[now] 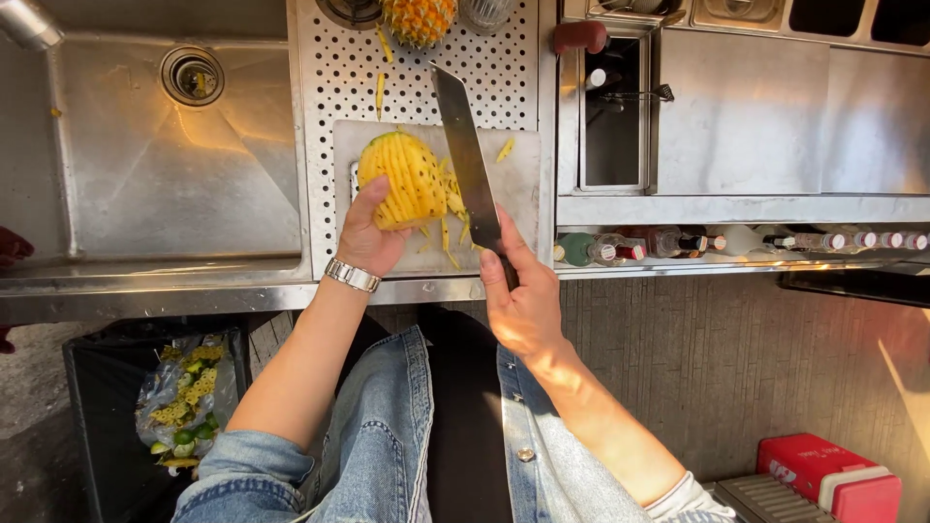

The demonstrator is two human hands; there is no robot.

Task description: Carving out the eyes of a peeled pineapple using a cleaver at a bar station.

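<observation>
A peeled yellow pineapple (412, 179) with spiral grooves lies on a pale cutting board (523, 184) set on a perforated metal counter. My left hand (368, 232) grips the pineapple's near end. My right hand (518, 295) holds the handle of a large cleaver (465, 150), whose blade points away from me just right of the fruit. Yellow peel strips (448, 237) lie on the board between fruit and blade. A metal watch (351, 276) sits on my left wrist.
A steel sink (174, 165) with a drain lies to the left. Another pineapple (418, 19) stands at the counter's far edge. Bottles (678, 242) line a rail at right. A black bin (107, 426) with peel scraps stands below left; a red box (823, 475) sits on the floor at right.
</observation>
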